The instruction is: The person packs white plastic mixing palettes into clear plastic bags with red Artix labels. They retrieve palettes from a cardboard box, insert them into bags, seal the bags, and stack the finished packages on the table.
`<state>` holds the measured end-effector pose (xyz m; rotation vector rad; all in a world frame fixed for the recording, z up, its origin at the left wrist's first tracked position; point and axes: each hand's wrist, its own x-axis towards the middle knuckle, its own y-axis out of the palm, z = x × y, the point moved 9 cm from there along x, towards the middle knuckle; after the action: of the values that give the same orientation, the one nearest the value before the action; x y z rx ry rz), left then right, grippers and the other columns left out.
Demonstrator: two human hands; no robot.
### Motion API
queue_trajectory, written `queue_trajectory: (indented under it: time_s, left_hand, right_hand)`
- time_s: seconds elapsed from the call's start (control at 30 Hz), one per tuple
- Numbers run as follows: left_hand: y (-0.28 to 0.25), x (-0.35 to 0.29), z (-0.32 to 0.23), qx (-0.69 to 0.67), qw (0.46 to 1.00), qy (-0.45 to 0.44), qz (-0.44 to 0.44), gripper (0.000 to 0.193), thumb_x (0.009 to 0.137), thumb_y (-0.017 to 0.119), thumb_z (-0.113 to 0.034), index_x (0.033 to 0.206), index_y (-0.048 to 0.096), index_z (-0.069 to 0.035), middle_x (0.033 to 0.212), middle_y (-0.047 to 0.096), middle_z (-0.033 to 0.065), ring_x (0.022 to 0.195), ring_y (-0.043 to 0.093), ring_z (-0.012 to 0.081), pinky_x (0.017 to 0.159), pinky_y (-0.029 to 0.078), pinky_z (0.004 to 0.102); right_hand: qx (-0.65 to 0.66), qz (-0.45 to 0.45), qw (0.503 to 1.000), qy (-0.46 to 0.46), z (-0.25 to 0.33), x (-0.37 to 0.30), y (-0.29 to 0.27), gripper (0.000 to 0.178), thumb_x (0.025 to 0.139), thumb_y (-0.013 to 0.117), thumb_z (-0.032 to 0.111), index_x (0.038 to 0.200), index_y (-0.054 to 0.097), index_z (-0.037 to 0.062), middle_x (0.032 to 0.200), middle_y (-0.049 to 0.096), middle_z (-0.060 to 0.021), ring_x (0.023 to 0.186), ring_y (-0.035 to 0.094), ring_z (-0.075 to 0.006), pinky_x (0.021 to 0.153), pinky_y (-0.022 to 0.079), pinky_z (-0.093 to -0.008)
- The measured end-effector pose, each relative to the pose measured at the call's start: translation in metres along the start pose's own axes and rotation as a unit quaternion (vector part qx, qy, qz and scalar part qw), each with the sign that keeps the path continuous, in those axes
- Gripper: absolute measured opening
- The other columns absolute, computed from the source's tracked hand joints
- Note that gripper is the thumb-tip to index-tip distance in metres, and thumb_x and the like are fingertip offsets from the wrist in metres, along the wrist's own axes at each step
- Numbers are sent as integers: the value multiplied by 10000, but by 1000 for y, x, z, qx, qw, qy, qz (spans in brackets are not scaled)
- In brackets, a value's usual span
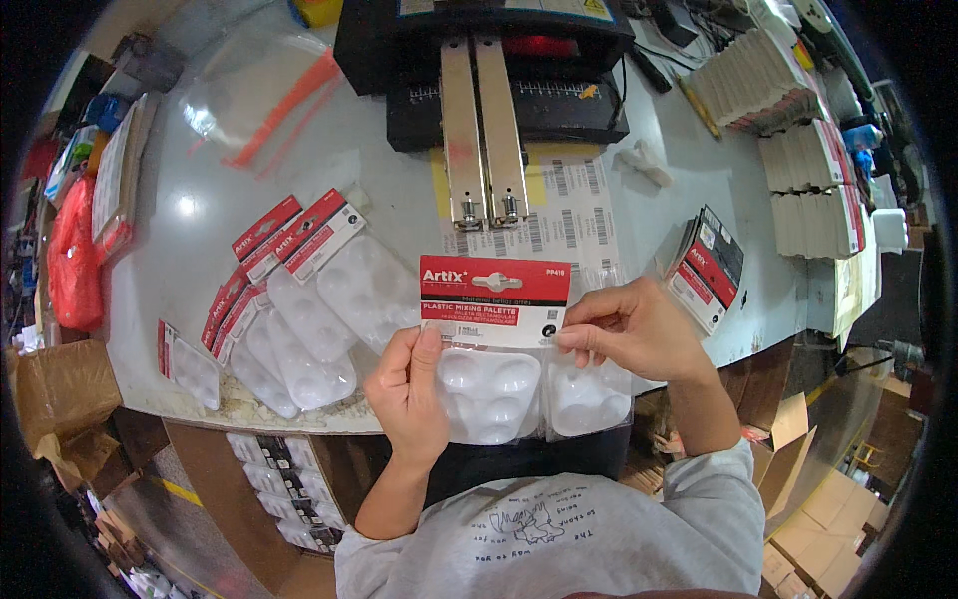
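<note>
A white plastic mixing palette [489, 394] in a clear bag hangs from a red and white header card [494, 299] in front of me. My left hand [411, 391] is closed on its left side, thumb on the card's lower left corner. With thumb and fingers pinched, my right hand [634, 329] grips the card's lower right corner. A second bagged palette [589, 399] shows just right of the first, partly behind it and below my right hand. Several more packed palettes [309, 334] lie overlapping on the table to the left.
A black machine [489, 90] with two metal rails stands at the back middle, over printed label sheets [569, 205]. Header cards [707, 270] lie in a pile to the right, near tall card stacks [758, 85]. An open carton [284, 479] with packed palettes sits below the table's front edge.
</note>
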<state>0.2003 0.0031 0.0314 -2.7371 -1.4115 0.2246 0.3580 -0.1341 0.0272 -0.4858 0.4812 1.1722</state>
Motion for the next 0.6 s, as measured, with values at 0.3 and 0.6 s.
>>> queue_trajectory:
  time_s: [0.3,0.6]
  left_hand:
    - [5,10,12,87,996,-20,-1,288,968,443,-215,838,543,21,682,556,83,644,474,129,628,406,270]
    - [26,75,36,118,993,3,-11,334,975,409,-250,786,475,18,661,510,125,615,446,192,600,383,317]
  right_hand:
    - [185,17,982,24,-17,16,18,183,866,590,127,812,613,-46,666,623,-73,589,619,-123,519,483,-215]
    - [272,-110,955,-45,-15,72,-11,202,881,568,171,863,599,-28,758,619,-73,664,660,-176,544,514,-250]
